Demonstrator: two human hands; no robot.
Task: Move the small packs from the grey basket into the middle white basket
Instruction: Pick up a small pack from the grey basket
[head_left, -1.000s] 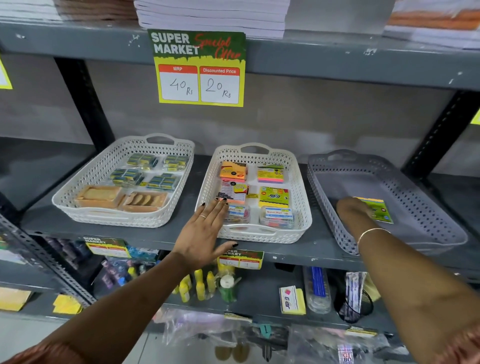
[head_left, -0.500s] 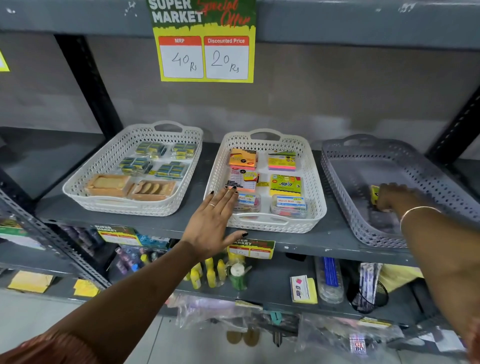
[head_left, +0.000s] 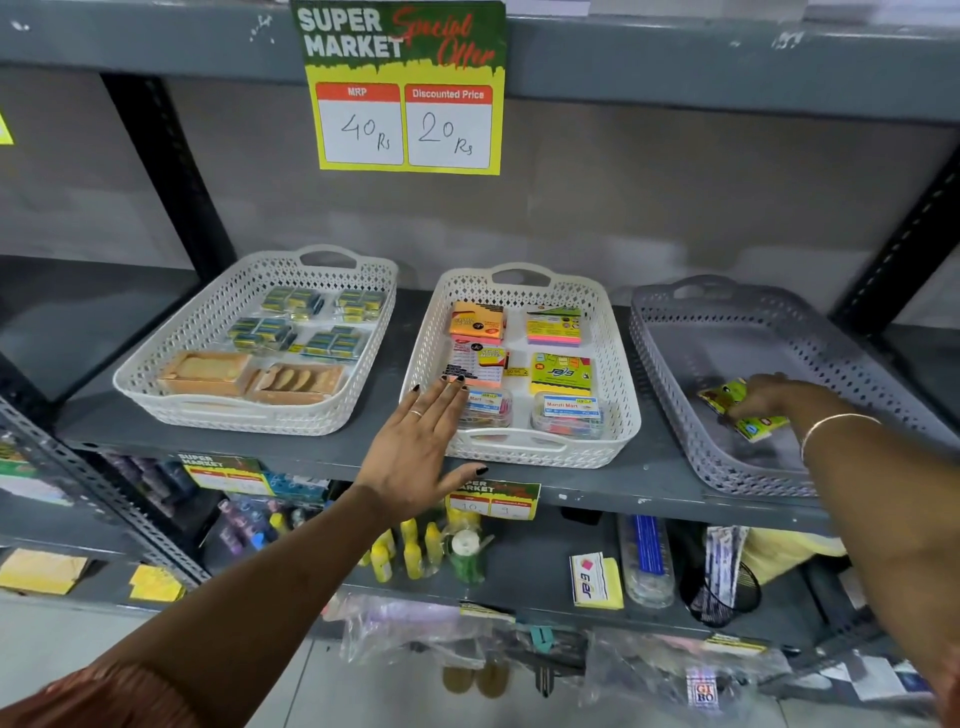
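Right hand (head_left: 769, 397) is down inside the grey basket (head_left: 670, 332), fingers curled over the last small pack (head_left: 740, 408); a second ago that pack lay flat on the basket floor under a hand only reaching for it, and now it sits tilted with one end raised, so the pickup has begun. Whether the thumb has closed under it I cannot tell, since the back of the hand hides that side.

Largest first: the grey metal shelf (head_left: 363, 452) carries three baskets in a row. On the far side is the left white basket (head_left: 156, 384) with blue-and-yellow packets and two tan boxes. Between it and the grey one stands the middle white basket (head_left: 618, 364), already holding sticky-note pads and two clear tubs. The grey basket shows nothing else but this one pack, so the transfer looks nearly finished.

Left hand (head_left: 415, 441) is spread flat, fingers wide, holding nothing, its fingertips resting over the near left corner of the middle white basket as if steadying it.

Next comes lifting the pack over the grey rim and across; a loose, slanted hold could let it slip back onto the floor of the basket
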